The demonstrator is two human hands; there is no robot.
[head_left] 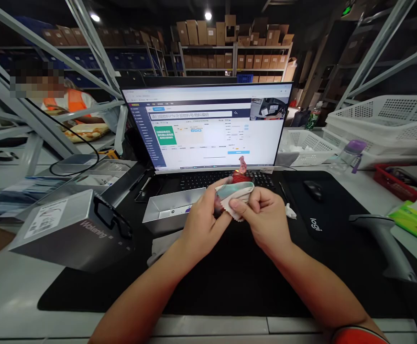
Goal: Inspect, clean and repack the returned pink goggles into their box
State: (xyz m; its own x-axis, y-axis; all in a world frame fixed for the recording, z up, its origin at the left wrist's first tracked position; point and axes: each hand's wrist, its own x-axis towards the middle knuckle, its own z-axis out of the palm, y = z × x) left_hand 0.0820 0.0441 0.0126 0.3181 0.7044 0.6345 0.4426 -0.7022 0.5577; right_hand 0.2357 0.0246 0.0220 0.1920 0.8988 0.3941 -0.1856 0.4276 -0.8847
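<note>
In the head view, the left hand (202, 215) grips a glossy reddish item (241, 178), mostly hidden, just in front of the keyboard (190, 181). The right hand (271, 217) pinches a pale zigzag-edged cloth (240, 200) against it between thumb and fingers. An open silver box (165, 220) lies beside the left hand; a "Wakening" carton (79, 239) stands farther left.

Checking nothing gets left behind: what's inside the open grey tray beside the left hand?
In the tray, a small dark mark and a purple patch show against white; they're too small to identify. The left hand covers its right end, so anything there is hidden.
</note>
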